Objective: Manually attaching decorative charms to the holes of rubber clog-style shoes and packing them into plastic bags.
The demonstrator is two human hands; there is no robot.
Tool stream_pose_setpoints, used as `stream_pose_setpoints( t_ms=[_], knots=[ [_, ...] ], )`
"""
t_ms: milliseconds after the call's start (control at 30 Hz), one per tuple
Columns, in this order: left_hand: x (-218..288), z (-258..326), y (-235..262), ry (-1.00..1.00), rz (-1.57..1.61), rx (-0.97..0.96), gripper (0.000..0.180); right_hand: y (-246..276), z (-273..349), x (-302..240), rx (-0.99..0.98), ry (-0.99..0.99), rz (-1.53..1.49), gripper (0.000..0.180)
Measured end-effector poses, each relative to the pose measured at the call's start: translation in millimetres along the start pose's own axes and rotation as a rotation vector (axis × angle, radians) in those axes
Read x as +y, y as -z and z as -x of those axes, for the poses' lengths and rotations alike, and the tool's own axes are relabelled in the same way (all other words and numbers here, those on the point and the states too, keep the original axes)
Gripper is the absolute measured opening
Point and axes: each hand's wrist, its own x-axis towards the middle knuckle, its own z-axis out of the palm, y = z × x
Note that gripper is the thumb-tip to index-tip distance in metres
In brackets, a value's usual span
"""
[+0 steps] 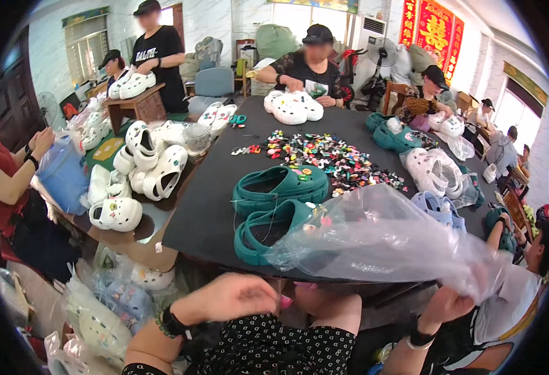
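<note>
My right hand [453,304] grips one end of a clear plastic bag [374,240], with the fingers closed on it. From there the bag stretches left across the table's front edge and drapes over part of the nearer dark green clog [249,240]. The other dark green clog [256,194] lies just behind it, with small charms on its toe. Over my lap, short of the table edge, my left hand [240,299] hangs with loosely extended fingers. It is slightly blurred, and nothing shows in it.
A heap of colourful shoe charms [324,153] covers the middle of the dark table [193,215]. White clogs [162,172] pile up on the left; more white clogs [434,172] and light blue clogs [440,209] stand right. Bagged clogs [99,325] sit low left. Several people work around.
</note>
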Motion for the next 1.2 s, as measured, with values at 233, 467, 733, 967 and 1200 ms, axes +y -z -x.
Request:
stream_pose_setpoints(
  t_ms=[233, 467, 733, 967, 1200],
  knots=[
    [-36, -5, -42, -0.373, 1.058, -0.039, 0.100, -22, 22, -135, -1.429, 0.166, -1.330, 0.022],
    [-53, -17, -56, -0.282, 0.641, 0.124, 0.082, -23, 39, -175, -1.565, 0.061, -1.488, 0.028],
    [-74, -1, -29, -0.564, -0.097, 0.002, 0.026, -42, 28, -167, -1.229, -0.034, -0.916, 0.081],
    [-36, 6, -26, -0.904, -0.941, 0.253, 0.008, -38, 64, -155, -1.724, -0.242, -0.899, 0.035],
    [-21, 9, -41, -1.182, -0.633, 0.129, 0.013, -52, 76, -153, -2.034, -0.809, -1.440, 0.019]
  ],
)
